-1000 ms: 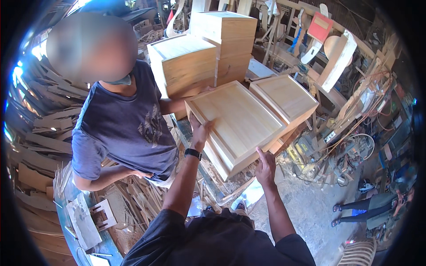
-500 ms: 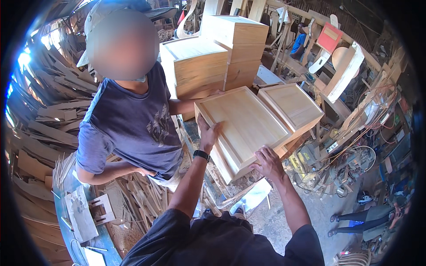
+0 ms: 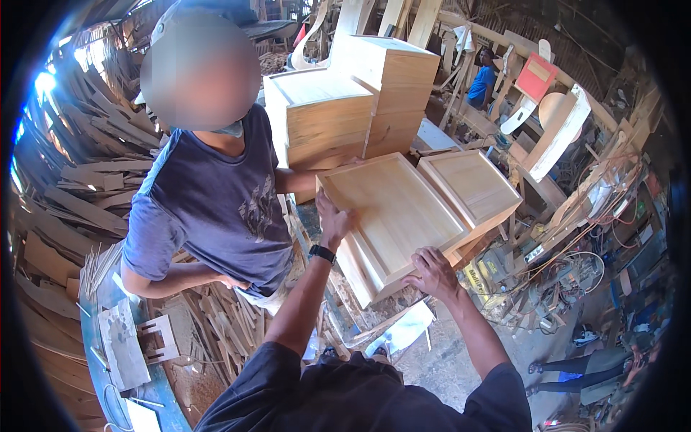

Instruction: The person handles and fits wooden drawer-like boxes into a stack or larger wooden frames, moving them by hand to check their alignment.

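Note:
A pale framed wooden panel lies over a wooden box, whose side and near corner show below it. My left hand grips the panel's left edge, thumb on its top face and a dark watch on the wrist. At the near right corner, my right hand curls its fingers over the edge; its fingertips are partly hidden. A second, smaller panelled box stands close against the panel's right side. Another person in a dark T-shirt stands at the left, one hand reaching behind the panel's far left corner.
Tall stacked wooden boxes rise behind the panel. A blue-edged table with a stained sheet is at the lower left. Scrap wood fills the left side. Cables and tools clutter the right; other people are farther off.
The whole scene sits slightly lower in the picture as the view tilts up. Both my hands keep their hold on the panel, with little movement against it.

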The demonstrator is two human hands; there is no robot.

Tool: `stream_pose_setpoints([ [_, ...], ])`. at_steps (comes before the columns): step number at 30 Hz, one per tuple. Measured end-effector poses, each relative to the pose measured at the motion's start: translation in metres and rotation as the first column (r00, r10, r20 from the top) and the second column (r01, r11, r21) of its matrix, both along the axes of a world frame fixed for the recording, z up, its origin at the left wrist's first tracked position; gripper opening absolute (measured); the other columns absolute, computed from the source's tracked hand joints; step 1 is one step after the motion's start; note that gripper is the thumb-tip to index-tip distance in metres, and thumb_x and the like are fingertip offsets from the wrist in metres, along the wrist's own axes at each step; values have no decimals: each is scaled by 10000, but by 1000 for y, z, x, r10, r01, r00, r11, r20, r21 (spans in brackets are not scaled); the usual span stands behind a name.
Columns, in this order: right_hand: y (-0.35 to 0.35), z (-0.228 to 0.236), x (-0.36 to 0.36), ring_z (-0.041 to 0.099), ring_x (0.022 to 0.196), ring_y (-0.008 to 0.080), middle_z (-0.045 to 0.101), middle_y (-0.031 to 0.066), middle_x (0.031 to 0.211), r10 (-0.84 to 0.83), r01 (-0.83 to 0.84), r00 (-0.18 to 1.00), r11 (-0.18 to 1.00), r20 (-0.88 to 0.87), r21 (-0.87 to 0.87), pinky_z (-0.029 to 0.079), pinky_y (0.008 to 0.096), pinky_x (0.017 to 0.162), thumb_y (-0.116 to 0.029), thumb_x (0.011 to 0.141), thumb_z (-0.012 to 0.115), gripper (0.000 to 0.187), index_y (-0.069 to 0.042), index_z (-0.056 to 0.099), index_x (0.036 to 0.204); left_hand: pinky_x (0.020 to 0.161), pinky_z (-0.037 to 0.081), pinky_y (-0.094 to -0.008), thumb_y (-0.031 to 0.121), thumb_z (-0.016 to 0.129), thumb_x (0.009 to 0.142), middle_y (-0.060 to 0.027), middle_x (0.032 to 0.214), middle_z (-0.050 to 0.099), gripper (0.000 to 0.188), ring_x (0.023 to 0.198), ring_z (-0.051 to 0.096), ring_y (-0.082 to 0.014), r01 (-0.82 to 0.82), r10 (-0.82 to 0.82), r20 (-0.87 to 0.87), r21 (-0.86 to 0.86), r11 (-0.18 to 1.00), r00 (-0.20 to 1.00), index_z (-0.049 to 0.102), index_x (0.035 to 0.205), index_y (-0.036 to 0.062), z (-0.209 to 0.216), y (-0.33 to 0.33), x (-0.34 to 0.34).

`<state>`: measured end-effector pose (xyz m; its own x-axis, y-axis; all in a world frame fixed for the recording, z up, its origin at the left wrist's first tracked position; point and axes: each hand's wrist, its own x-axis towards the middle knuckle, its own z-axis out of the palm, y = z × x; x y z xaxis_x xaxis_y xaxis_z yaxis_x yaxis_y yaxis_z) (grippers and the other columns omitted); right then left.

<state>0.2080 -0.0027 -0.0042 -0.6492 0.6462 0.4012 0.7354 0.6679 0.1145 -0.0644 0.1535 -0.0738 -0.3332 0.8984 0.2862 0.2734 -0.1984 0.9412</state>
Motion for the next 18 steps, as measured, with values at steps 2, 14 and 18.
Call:
stream_pose_setpoints([
  [2,1,6,2,581,1119,332,600,148,1127,-28,27,999,1000,-35,-8,453,465,1059,-479,737,834,638,3,605,1085,1219,205,-545,269,749,690,-254,1588,263,996,1513,182,-451,-89,79,-181,-46,995,980,297,1555,74,11,19,-8],
  [14,12,-6,16,591,1019,298,601,107,976,-60,57,997,997,46,57,479,425,991,-582,802,704,560,-50,622,957,916,551,-470,339,599,881,-187,1059,740,340,1007,704,-377,-70,-11,-621,-107,992,784,779,1074,126,43,107,-51],
  [18,11,-10,28,591,1013,294,601,103,963,-54,52,998,997,41,59,482,426,980,-589,801,703,560,-54,620,942,916,545,-478,329,584,895,-189,1081,736,324,1005,703,-377,-84,4,-601,-105,991,799,791,1062,144,45,100,-34],
])
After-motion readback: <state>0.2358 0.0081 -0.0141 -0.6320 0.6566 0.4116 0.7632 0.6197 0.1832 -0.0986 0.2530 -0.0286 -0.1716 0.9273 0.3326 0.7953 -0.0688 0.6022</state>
